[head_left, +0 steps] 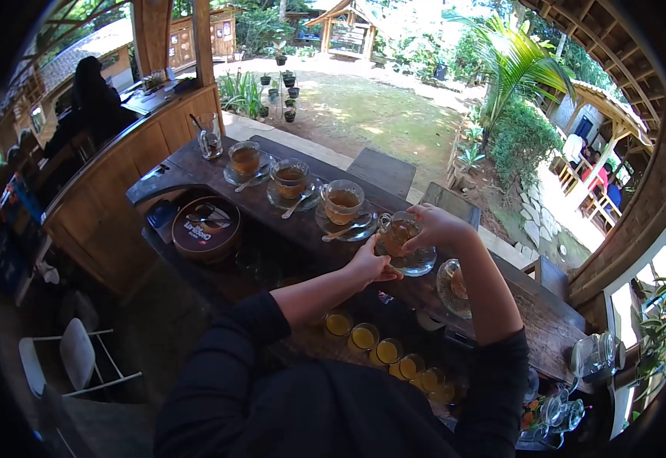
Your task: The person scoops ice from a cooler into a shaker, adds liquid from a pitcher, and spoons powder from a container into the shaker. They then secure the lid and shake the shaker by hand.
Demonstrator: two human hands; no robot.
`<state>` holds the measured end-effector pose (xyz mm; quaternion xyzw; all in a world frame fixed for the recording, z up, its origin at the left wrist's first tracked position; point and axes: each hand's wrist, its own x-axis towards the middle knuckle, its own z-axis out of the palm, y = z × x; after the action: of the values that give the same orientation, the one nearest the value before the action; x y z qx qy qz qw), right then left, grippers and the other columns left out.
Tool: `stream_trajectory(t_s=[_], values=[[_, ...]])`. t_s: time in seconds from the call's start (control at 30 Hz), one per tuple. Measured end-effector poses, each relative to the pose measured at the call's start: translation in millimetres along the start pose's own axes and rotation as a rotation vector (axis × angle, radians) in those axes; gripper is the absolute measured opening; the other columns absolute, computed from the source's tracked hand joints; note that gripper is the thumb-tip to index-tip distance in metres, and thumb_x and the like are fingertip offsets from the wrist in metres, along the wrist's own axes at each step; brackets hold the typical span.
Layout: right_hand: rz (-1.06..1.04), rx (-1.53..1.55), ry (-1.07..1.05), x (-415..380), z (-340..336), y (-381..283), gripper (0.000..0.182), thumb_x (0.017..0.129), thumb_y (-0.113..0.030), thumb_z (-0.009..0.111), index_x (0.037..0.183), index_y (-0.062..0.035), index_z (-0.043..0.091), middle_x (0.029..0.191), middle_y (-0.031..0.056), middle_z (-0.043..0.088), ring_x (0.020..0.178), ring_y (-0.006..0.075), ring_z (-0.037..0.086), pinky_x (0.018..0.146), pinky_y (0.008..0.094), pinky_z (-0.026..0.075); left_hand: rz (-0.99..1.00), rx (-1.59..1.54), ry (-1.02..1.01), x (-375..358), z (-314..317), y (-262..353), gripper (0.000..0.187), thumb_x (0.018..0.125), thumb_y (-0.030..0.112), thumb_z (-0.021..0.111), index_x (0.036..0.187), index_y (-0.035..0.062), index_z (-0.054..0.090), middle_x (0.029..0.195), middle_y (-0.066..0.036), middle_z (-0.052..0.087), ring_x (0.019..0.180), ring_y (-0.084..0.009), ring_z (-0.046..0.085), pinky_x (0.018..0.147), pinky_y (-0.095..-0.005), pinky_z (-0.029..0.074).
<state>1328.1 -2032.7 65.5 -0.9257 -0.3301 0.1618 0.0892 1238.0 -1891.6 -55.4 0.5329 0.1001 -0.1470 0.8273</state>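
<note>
My right hand (438,229) reaches over a glass cup of tea (398,235), its fingers curled round the rim and side. Under the cup is a clear glass saucer (418,264). My left hand (368,264) is closed at the saucer's near left edge; a thin pale thing shows by its fingertips, too small to name. To the left, a row of three more tea cups stands on saucers: the nearest cup (342,201), a middle cup (290,180) and a far cup (244,159). Spoons lie on those saucers, one a pale spoon (296,206). Another cup (456,284) is partly behind my right forearm.
Several glasses of yellow drink (363,337) stand below the counter (501,282). A round brown tin (206,229) sits on the left shelf. A glass holding utensils (210,137) is at the far end. Glass jars (594,356) stand at right. A person (92,95) is at another counter.
</note>
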Motion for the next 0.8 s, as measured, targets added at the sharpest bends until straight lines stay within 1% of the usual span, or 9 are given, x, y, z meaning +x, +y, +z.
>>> stream_trajectory(t_s=[0.2, 0.27, 0.3, 0.33, 0.4, 0.57, 0.67, 0.77, 0.8], values=[[0.025, -0.018, -0.049, -1.2, -3.4, -2.5, 0.097, 0.054, -0.041, 0.084, 0.133, -0.0042, 0.04, 0.128, 0.0186, 0.046, 0.118, 0.0307, 0.047, 0.098, 0.0359, 0.04, -0.043, 0.139, -0.059, 10.6, -5.4, 0.9, 0.071, 0.092, 0.005, 0.046, 0.143, 0.0147, -0.002, 0.098, -0.018, 0.06, 0.076, -0.0243, 0.066, 0.065, -0.0313, 0.056], [0.024, -0.014, -0.037, -1.4, -0.8, -2.1, 0.098, 0.052, -0.042, 0.082, 0.13, 0.0003, 0.041, 0.13, 0.0197, 0.045, 0.121, 0.0313, 0.044, 0.099, 0.0354, 0.039, -0.064, 0.22, -0.038, 9.5, -5.3, 3.5, 0.073, 0.092, 0.007, 0.047, 0.143, 0.0148, -0.005, 0.091, -0.018, 0.062, 0.072, -0.0237, 0.066, 0.064, -0.0312, 0.055], [0.027, -0.031, -0.024, 0.6, 1.7, -1.0, 0.099, 0.052, -0.043, 0.082, 0.13, 0.001, 0.041, 0.13, 0.0198, 0.045, 0.121, 0.0318, 0.044, 0.1, 0.0355, 0.038, -0.071, 0.238, -0.049, 10.4, -6.9, 3.9, 0.075, 0.092, 0.009, 0.048, 0.143, 0.0151, -0.008, 0.085, -0.019, 0.063, 0.069, -0.0232, 0.066, 0.063, -0.0306, 0.055], [0.046, -0.031, -0.018, 1.8, 3.3, -0.2, 0.099, 0.052, -0.043, 0.082, 0.13, 0.001, 0.041, 0.13, 0.0198, 0.045, 0.121, 0.0318, 0.044, 0.1, 0.0355, 0.038, -0.073, 0.242, -0.067, 11.0, -8.1, 4.1, 0.075, 0.092, 0.009, 0.048, 0.143, 0.0151, -0.008, 0.085, -0.019, 0.063, 0.069, -0.0232, 0.066, 0.063, -0.0306, 0.055], [0.059, -0.046, -0.043, 3.0, 6.2, 0.5, 0.098, 0.057, -0.041, 0.082, 0.135, -0.0048, 0.036, 0.135, 0.0184, 0.04, 0.124, 0.0318, 0.041, 0.102, 0.0361, 0.036, -0.059, 0.287, -0.063, 10.6, -9.3, 4.8, 0.075, 0.093, 0.01, 0.047, 0.142, 0.015, -0.009, 0.081, -0.018, 0.063, 0.069, -0.0227, 0.066, 0.063, -0.0302, 0.055], [0.1, -0.007, -0.006, -2.8, 11.5, -7.9, 0.1, 0.057, -0.041, 0.081, 0.137, -0.004, 0.034, 0.138, 0.0189, 0.036, 0.126, 0.0318, 0.038, 0.104, 0.0354, 0.034, -0.051, 0.283, -0.074, 6.2, -9.1, 2.5, 0.076, 0.094, 0.014, 0.046, 0.142, 0.0141, -0.013, 0.082, -0.017, 0.063, 0.069, -0.0226, 0.066, 0.064, -0.0306, 0.055], [0.126, 0.022, 0.058, -6.0, 23.1, -6.3, 0.1, 0.057, -0.039, 0.081, 0.138, -0.0035, 0.032, 0.14, 0.0191, 0.033, 0.128, 0.0316, 0.036, 0.105, 0.0349, 0.032, -0.028, 0.258, -0.098, -2.9, -10.4, 1.2, 0.075, 0.095, 0.015, 0.045, 0.141, 0.0108, -0.014, 0.085, -0.019, 0.062, 0.072, -0.0222, 0.066, 0.065, -0.0306, 0.055], [0.113, 0.048, 0.156, -13.6, 35.5, -4.7, 0.102, 0.057, -0.038, 0.081, 0.139, -0.0034, 0.03, 0.142, 0.019, 0.03, 0.13, 0.0318, 0.034, 0.106, 0.0348, 0.03, 0.03, 0.243, -0.133, -17.7, -14.9, -5.6, 0.075, 0.094, 0.015, 0.046, 0.141, 0.0073, -0.013, 0.091, -0.019, 0.061, 0.08, -0.0222, 0.065, 0.07, -0.0316, 0.054], [0.095, 0.061, 0.206, -17.4, 38.9, -6.8, 0.103, 0.057, -0.038, 0.08, 0.139, -0.0035, 0.029, 0.143, 0.0188, 0.028, 0.13, 0.0321, 0.032, 0.106, 0.0349, 0.03, 0.065, 0.218, -0.146, -24.1, -17.6, -9.7, 0.074, 0.094, 0.015, 0.047, 0.141, 0.0059, -0.01, 0.095, -0.018, 0.06, 0.084, -0.0221, 0.064, 0.075, -0.0328, 0.052]])
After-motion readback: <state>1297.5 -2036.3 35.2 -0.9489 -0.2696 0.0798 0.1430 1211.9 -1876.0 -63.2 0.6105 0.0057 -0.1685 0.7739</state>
